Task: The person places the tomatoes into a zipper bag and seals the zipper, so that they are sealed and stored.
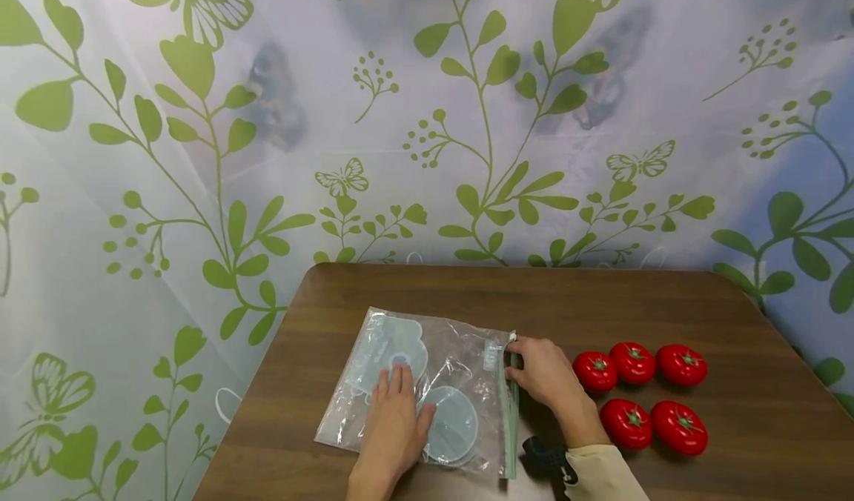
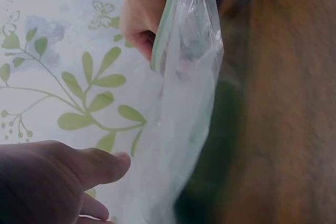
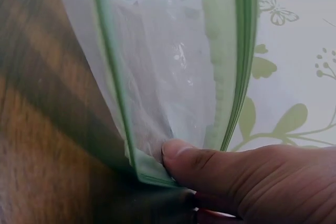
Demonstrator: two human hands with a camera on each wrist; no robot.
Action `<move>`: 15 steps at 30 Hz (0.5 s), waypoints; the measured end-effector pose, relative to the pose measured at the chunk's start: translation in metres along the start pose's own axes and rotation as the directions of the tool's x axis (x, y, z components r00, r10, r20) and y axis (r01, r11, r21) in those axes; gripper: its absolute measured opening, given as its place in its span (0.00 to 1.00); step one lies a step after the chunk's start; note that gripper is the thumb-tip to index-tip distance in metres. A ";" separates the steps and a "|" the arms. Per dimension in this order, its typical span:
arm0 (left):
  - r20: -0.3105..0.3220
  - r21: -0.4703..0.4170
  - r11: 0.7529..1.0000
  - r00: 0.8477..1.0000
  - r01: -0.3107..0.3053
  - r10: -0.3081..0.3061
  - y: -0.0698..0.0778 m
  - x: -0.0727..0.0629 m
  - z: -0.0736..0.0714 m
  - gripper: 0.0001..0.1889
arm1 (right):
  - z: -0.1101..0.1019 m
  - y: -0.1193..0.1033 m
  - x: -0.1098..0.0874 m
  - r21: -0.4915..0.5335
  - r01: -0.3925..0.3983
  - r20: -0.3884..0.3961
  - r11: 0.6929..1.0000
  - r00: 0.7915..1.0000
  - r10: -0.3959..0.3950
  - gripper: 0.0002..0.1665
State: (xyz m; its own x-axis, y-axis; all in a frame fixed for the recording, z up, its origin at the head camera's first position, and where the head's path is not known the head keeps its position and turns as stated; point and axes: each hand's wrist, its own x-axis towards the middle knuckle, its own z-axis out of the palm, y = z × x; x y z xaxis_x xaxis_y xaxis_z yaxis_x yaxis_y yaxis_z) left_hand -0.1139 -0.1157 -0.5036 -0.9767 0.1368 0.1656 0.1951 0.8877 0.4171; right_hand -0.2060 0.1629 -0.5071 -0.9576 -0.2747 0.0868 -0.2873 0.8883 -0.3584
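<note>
A clear zip-lock bag (image 1: 460, 353) with a green zip edge lies on the table. Inside it are a pale blue flower-shaped piece (image 1: 400, 338) and a pale blue round piece (image 1: 452, 425). My left hand (image 1: 394, 427) rests on the bag with fairly straight fingers, the fingertips over the flower-shaped piece. At the zip end, my right hand (image 1: 547, 375) pinches the bag's far corner. In the right wrist view the bag's mouth gapes, and the thumb (image 3: 181, 156) presses inside its green rim (image 3: 244, 51). The left wrist view shows the left thumb (image 2: 105, 165) beside the plastic.
Several red tomatoes (image 1: 680, 427) with green tops sit on the brown wooden table (image 1: 534, 293), right of my right forearm. A black strap (image 1: 547, 456) is around the right wrist. Behind the table hangs a white curtain (image 1: 373, 212) with green leaves and butterflies.
</note>
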 end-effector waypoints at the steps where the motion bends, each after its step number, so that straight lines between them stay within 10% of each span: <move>1: -0.012 -0.005 1.000 1.000 -0.013 0.013 0.001 0.001 -0.001 0.39 | 0.000 0.000 0.000 -0.003 -0.004 0.001 1.000 1.000 0.004 0.19; 15: 0.002 -0.061 0.979 0.981 -0.193 0.194 0.050 0.008 -0.017 0.25 | -0.001 -0.008 0.004 -0.001 -0.071 0.012 0.998 0.997 0.071 0.20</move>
State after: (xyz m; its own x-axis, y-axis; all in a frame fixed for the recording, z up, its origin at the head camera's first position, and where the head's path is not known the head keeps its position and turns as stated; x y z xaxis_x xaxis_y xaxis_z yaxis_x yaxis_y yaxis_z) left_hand -0.1103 -0.0782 -0.4664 -0.9205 0.3071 0.2417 0.3854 0.8159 0.4310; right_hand -0.2077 0.1554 -0.5031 -0.9752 -0.2156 0.0503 -0.2190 0.9058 -0.3626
